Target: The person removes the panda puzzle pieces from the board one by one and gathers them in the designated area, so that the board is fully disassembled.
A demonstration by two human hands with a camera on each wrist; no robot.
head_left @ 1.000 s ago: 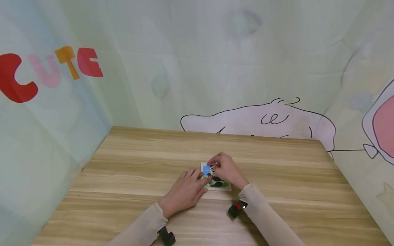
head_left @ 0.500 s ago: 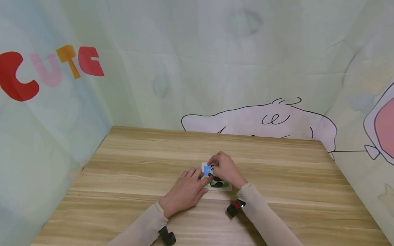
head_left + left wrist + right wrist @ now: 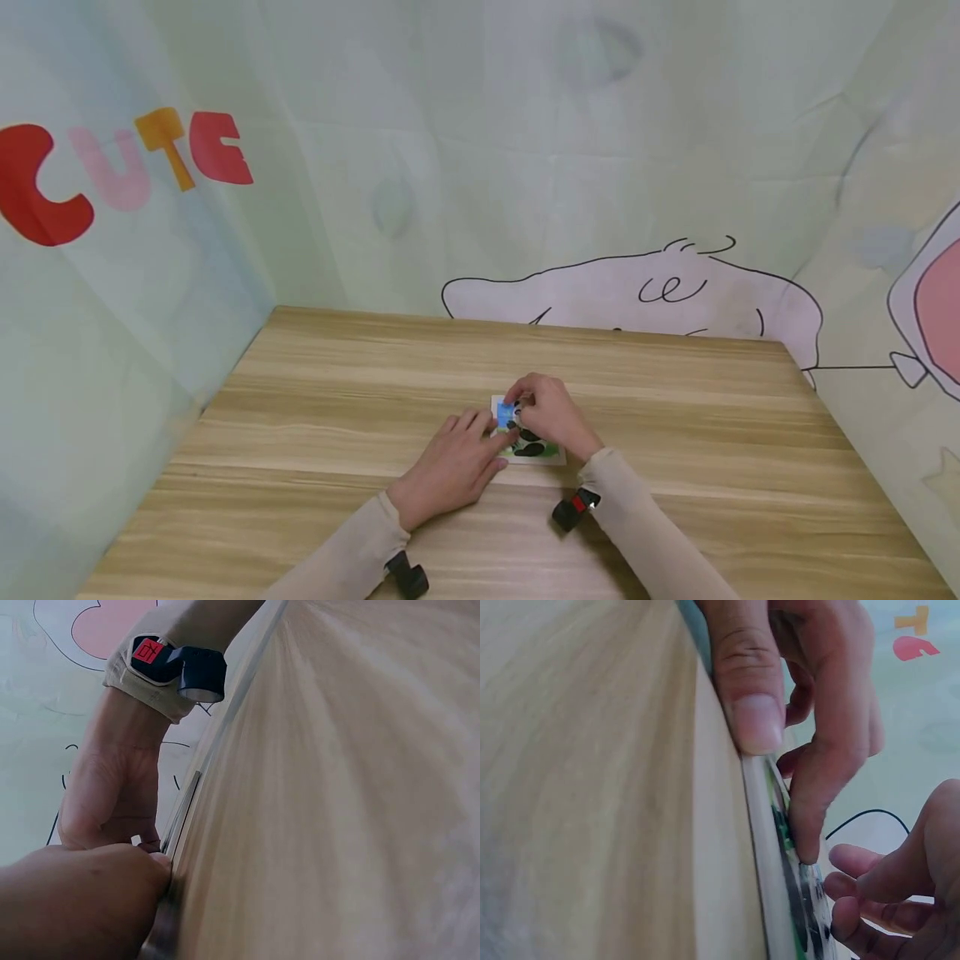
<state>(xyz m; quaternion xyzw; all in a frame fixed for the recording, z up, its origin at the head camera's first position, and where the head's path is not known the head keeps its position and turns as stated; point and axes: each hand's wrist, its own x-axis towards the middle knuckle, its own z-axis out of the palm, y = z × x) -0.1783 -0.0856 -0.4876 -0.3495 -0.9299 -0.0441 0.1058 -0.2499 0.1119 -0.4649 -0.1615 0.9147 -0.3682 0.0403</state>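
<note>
One left hand (image 3: 452, 465): extended on the panda board (image 3: 531, 449), empty.
Right hand (image 3: 549, 414): bent over its far half, hold unclear.
Panda board: flat beneath both.
Fingerwork: likely adjusting; next needs your left steady.

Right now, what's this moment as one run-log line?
left hand: touches panda picture | right hand: over picture, grip unclear | picture: flat on wooden table
</note>
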